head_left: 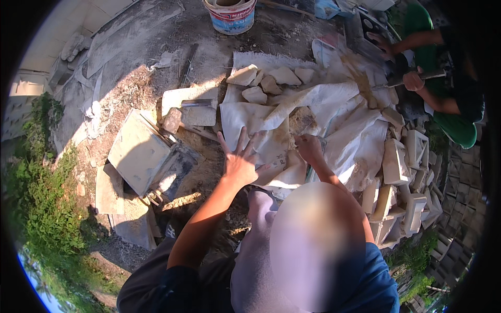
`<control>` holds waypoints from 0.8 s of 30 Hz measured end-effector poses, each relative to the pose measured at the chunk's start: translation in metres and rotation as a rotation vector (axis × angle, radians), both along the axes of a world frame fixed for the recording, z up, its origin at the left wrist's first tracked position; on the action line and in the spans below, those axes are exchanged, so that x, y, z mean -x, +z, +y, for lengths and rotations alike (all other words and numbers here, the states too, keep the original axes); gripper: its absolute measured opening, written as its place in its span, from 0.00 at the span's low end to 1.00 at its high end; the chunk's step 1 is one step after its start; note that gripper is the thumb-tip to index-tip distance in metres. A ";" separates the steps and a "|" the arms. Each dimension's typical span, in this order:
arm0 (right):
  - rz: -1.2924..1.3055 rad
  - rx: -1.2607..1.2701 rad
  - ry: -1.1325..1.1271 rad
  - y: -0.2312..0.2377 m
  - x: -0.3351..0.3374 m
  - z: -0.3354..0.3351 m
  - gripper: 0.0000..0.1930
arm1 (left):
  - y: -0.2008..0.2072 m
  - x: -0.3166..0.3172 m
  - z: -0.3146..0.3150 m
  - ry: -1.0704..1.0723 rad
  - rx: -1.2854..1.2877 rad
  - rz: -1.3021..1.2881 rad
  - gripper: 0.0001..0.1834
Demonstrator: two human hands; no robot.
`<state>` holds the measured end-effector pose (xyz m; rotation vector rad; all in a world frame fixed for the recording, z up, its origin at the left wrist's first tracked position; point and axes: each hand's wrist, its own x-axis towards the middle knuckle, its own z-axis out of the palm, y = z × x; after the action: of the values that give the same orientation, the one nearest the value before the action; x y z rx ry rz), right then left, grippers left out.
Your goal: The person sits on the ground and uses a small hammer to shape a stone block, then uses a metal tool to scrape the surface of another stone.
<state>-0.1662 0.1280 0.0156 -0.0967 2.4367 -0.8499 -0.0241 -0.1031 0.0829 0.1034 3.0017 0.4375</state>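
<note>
My left hand hovers over or rests on the near left edge of a crumpled white woven sack sheet, its fingers spread and nothing in them. To its right, my right hand is closed above the same sheet, beside a sandy brown patch. What its fingers hold, if anything, is hidden. Several pale broken stone pieces lie on the sheet's far left part. Left of my left hand, a hammer lies with its handle toward me, near a shiny metal piece on a pale slab.
At the right, a person's hands work with a long tool amid dust. Pale hollow blocks are piled below them. A bucket stands at the far side. Pale slabs lean at left, beside green plants.
</note>
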 end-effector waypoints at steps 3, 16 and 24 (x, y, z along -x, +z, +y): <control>-0.181 0.106 -0.301 -0.077 0.021 0.013 0.22 | 0.011 0.013 0.018 0.119 0.027 -0.071 0.23; -0.031 0.283 -0.475 -0.014 -0.019 -0.023 0.15 | 0.013 -0.057 -0.018 0.245 -0.068 0.175 0.27; 0.497 0.353 -0.204 0.058 0.002 0.012 0.08 | 0.021 -0.086 -0.038 0.364 -0.062 0.294 0.29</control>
<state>-0.1686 0.1403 0.0739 -0.2141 2.7494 -1.4941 0.0617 -0.1410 0.1036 -0.4169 3.3013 0.5960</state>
